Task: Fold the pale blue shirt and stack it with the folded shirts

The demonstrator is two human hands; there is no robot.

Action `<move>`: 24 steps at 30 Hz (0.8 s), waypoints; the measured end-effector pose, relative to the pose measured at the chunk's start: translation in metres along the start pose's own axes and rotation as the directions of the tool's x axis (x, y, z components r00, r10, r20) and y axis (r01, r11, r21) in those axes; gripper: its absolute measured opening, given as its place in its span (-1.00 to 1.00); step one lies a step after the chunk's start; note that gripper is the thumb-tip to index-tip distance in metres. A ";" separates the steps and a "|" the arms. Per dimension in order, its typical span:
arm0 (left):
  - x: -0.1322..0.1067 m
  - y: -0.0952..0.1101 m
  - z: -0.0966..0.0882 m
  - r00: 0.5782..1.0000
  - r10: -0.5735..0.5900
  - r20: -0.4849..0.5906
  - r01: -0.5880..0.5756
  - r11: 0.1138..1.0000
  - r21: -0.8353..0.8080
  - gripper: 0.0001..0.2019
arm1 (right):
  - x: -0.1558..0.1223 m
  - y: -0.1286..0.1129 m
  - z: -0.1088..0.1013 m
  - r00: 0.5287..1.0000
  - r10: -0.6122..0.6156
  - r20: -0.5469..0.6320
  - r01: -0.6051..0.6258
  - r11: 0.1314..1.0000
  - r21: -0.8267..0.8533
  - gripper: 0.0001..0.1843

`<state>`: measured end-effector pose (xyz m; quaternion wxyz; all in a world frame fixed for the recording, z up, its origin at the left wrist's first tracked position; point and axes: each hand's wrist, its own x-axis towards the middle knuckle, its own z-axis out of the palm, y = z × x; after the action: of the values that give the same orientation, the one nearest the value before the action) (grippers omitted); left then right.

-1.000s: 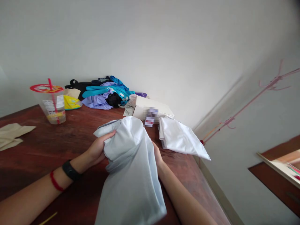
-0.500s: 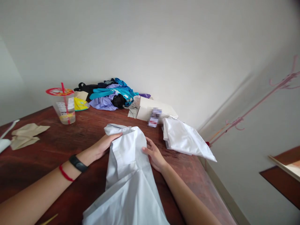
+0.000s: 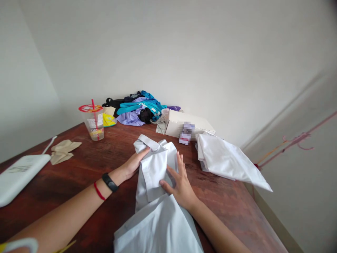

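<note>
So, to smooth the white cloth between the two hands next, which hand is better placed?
Probably the right hand: it is open, fingers spread, its thumb over the white cloth. The left hand has its thumb on the cloth's far end, so seems better suited to steadying.

Creased white garment [image 3: 156, 225], partly folded

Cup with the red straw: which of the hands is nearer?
Left. The left hand grips the white cloth, to the right of the cup and nearer the camera; the right hand rests on that cloth, farther right.
</note>
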<state>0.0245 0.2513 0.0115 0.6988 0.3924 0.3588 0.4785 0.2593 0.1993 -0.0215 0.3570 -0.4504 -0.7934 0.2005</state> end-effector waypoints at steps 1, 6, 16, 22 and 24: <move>0.000 0.000 0.000 1.000 0.003 0.009 -0.003 1.000 0.008 -0.45 | 0.001 -0.003 -0.001 0.999 -0.017 0.034 0.017 1.000 -0.008 -0.41; -0.003 0.002 0.003 0.991 -0.115 0.073 0.111 0.993 0.048 -0.37 | 0.001 -0.013 0.000 0.979 -0.077 0.191 0.044 0.984 0.172 -0.69; 0.004 0.001 0.000 0.986 -0.161 -0.042 0.165 0.981 0.102 -0.38 | 0.013 -0.010 0.004 0.951 0.299 0.084 -0.216 0.440 0.872 -0.63; 0.003 0.004 0.003 0.998 -0.020 -0.057 0.031 0.980 0.197 -0.38 | 0.017 -0.015 -0.011 0.891 0.386 0.238 -0.289 0.078 0.954 -0.51; 0.000 0.001 0.004 0.999 0.033 -0.037 -0.025 0.980 0.199 -0.35 | 0.015 -0.016 -0.014 0.920 0.240 0.308 -0.333 0.070 0.940 -0.48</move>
<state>0.0280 0.2510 0.0141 0.6417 0.4555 0.4130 0.4584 0.2556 0.2037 0.0041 0.4874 -0.2446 -0.3731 0.7506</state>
